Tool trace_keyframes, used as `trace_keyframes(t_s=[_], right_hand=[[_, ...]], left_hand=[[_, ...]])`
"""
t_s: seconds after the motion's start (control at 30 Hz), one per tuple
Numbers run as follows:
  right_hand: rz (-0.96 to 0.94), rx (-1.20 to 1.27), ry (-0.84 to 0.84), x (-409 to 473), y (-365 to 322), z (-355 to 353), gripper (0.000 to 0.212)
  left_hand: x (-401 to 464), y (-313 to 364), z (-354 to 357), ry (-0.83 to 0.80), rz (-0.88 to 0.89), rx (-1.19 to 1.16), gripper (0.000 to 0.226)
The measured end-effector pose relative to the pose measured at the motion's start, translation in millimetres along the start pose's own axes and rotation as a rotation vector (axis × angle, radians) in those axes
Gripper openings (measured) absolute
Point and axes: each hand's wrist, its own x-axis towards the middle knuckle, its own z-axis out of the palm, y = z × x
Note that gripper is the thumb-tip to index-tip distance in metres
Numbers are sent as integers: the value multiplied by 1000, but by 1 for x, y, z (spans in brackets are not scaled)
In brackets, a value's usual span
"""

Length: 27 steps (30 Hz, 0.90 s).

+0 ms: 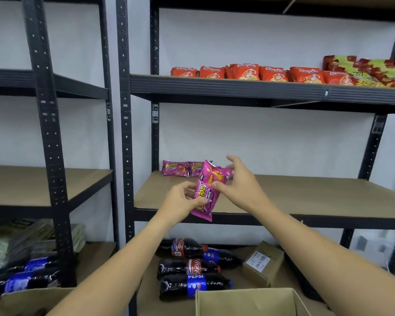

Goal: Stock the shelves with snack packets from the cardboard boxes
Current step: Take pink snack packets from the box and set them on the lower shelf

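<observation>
Your left hand (182, 199) and right hand (234, 179) both pinch a pink snack packet (207, 193), fingers clamped, above the middle shelf (306, 197). Two more pink packets (181, 168) just behind fingers. Cardboard box (244, 302) below wrists, contents hidden.

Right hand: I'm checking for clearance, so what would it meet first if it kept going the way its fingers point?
Probably the pink packets lying at the shelf's back-left, then the wall; depth is unclear.

One head-worn wide-angle view looks forward and slightly down from the person's own standpoint, facing the dark metal shelving (237, 87) close ahead. Both forearms reach in from the near edge; a cardboard box (244, 302) sits nearest.
</observation>
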Motion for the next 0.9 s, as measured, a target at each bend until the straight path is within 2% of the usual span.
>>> trace_keyframes(t_s=[0.07, 0.17, 0.23, 0.4, 0.53, 0.7, 0.8, 0.9], right_hand=[[-105, -145, -20, 1, 1, 1, 90], [-324, -365, -129, 8, 4, 2, 74], [-369, -464, -202, 14, 10, 6, 69], [-290, -468, -251, 46, 30, 19, 51], [-234, -377, -190, 78, 49, 40, 46], [-179, -276, -121, 126, 76, 81, 44], [-134, -205, -110, 156, 93, 109, 45], [-112, -137, -110, 182, 111, 135, 46]], left_hand=[[6, -5, -9, -14, -10, 110, 40], [20, -10, -19, -46, 3, 235, 43], [30, -12, -24, -78, 20, 318, 43], [63, -19, -30, -109, 48, 429, 46], [98, -40, -28, 21, 108, 473, 46], [138, -90, -17, 304, 292, 889, 70], [163, -122, -15, 314, 450, 1077, 87], [193, -149, -16, 297, 487, 1181, 96]])
